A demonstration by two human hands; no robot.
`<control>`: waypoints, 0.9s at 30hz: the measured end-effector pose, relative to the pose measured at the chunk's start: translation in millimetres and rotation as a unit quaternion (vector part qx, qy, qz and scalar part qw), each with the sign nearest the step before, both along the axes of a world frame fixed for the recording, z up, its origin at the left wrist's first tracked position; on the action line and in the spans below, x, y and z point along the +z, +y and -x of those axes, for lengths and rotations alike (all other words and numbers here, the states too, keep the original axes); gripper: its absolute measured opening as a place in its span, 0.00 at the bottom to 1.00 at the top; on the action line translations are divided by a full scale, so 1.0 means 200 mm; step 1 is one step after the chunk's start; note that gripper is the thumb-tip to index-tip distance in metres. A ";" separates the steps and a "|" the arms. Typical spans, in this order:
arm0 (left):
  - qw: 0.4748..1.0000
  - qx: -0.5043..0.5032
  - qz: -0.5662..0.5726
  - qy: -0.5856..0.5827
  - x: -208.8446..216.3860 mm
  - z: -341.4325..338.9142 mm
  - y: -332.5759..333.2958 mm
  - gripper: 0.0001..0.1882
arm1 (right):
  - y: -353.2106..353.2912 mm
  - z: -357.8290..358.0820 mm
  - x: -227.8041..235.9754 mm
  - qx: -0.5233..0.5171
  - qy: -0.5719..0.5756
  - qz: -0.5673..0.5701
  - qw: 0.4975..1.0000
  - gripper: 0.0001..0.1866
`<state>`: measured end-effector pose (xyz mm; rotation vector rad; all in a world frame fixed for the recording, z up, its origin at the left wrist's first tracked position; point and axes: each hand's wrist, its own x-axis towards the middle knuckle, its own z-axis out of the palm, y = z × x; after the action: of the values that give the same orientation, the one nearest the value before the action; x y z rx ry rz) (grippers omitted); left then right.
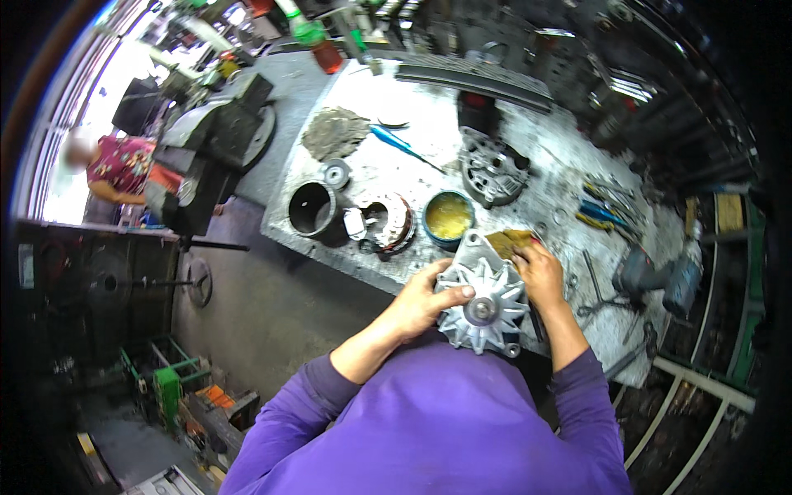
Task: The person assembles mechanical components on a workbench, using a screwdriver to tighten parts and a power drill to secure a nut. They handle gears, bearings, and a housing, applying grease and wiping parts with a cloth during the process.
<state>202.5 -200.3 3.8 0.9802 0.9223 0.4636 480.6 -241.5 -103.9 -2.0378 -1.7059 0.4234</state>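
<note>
My left hand (419, 304) grips a silver alternator housing with a finned fan (487, 323) at the table's near edge, its thumb lying over the fan near the centre nut. At the housing's right side, my right hand (540, 274) is closed on a crumpled yellowish-brown rag or paper (506, 242); which of these it is I cannot tell. Just beyond the housing stands an open tin of yellow grease (448, 216). To its left are a copper-wound ring (399, 224) and an open dark cylinder (312, 208). A second slotted alternator housing (493, 169) lies farther back.
Blue-handled screwdriver (394, 139), a grey rag (334, 134) and a pulley (336, 173) lie on the worktable (285, 186). Pliers (606, 213), wrenches and a cordless impact driver (660, 276) lie on the right. A bench vise (216, 144) stands left; another person (120, 169) is beyond it.
</note>
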 end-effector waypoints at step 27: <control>0.998 -0.068 0.006 0.005 0.06 -0.02 0.11 0.37 | 1.61 1.44 0.35 0.544 -0.266 0.081 0.791 0.48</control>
<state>207.2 -179.0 15.3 1.0288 0.8602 0.3384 192.1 79.8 -33.6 -1.0532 -3.2198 0.3301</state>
